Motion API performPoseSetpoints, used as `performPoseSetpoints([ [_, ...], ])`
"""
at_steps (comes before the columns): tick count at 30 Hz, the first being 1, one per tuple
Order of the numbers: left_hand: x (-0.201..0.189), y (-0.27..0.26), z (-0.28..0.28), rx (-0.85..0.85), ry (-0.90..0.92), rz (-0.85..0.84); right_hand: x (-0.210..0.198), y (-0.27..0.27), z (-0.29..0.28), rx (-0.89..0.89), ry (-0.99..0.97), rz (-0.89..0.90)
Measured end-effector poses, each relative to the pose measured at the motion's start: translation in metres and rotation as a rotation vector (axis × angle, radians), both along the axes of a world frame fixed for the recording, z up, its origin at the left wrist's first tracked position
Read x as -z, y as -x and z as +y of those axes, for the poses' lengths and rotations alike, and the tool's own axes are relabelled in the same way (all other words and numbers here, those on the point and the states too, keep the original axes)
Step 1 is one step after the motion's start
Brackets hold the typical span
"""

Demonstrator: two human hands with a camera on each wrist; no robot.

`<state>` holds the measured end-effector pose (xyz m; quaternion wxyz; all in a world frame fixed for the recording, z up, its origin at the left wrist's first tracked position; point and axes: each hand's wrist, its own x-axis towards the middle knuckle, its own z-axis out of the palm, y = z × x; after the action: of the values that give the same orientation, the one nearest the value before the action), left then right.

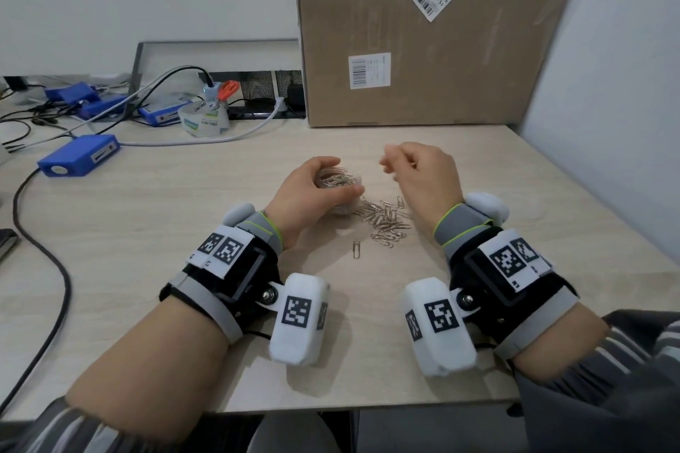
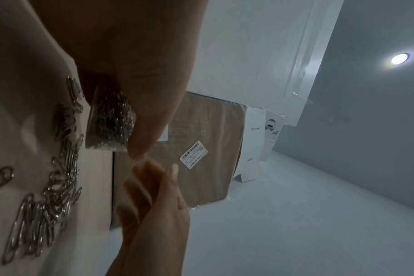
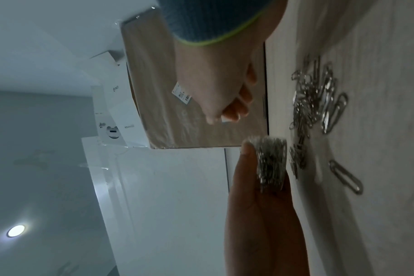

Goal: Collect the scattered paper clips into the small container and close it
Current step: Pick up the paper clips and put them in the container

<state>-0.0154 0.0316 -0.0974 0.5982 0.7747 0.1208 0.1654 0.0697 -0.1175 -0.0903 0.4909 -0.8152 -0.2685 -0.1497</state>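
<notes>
your left hand (image 1: 307, 191) curls round the small clear container (image 1: 336, 182), which stands on the table (image 1: 184, 217) and already looks heaped with clips. your right hand (image 1: 419, 173) hovers just beyond it, fingers loosely bunched; whether it pinches a clip, you cannot tell from these views. the loose paper clips (image 1: 386, 222) lie in a pile just right of the container, with one stray clip (image 1: 356, 249) nearer you. keep the container steady and level, and drop small pinches over its mouth rather than pressing them in, or the heap may spill. no lid is in view. the tape roll (image 1: 204, 119) reads "deli"; the labels on the cardboard box (image 1: 423, 33) are too small to read.
</notes>
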Motion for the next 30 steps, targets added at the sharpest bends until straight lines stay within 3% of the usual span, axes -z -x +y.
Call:
performPoseSetpoints([
  [2,0.0,-0.001,0.004,-0.064,0.008,-0.015,0.001,-0.01,-0.008,0.172,0.114,0.083],
  [4,0.001,-0.002,0.008,-0.113,0.035,-0.015,0.004,-0.014,-0.012,0.261,0.35,0.154],
  [6,0.003,-0.004,0.01,-0.139,0.047,-0.007,0.005,-0.012,-0.013,0.227,0.501,0.199],
  [8,0.005,-0.005,0.011,-0.145,0.047,0.0,0.007,-0.011,-0.01,0.142,0.534,0.209],
  [10,0.005,-0.005,0.011,-0.144,0.044,0.003,0.007,-0.006,-0.006,0.02,0.496,0.207],
  [13,0.005,-0.005,0.01,-0.15,0.034,0.003,0.006,0.003,-0.001,-0.168,0.287,0.31],
  [16,0.004,-0.005,0.01,-0.155,0.044,-0.003,0.005,0.0,-0.003,-0.088,0.152,0.247],
  [19,0.005,-0.005,0.011,-0.15,0.048,0.0,0.007,-0.008,-0.007,0.023,0.28,0.144],
  [24,0.004,-0.004,0.009,-0.158,0.047,-0.001,0.009,0.001,-0.001,-0.247,0.441,0.168],
  [27,0.003,-0.004,0.008,-0.167,0.04,-0.005,0.005,0.006,0.0,-0.307,0.332,0.197],
  [30,0.002,-0.003,0.008,-0.165,0.038,-0.007,-0.001,0.006,-0.006,-0.174,0.14,0.24],
])
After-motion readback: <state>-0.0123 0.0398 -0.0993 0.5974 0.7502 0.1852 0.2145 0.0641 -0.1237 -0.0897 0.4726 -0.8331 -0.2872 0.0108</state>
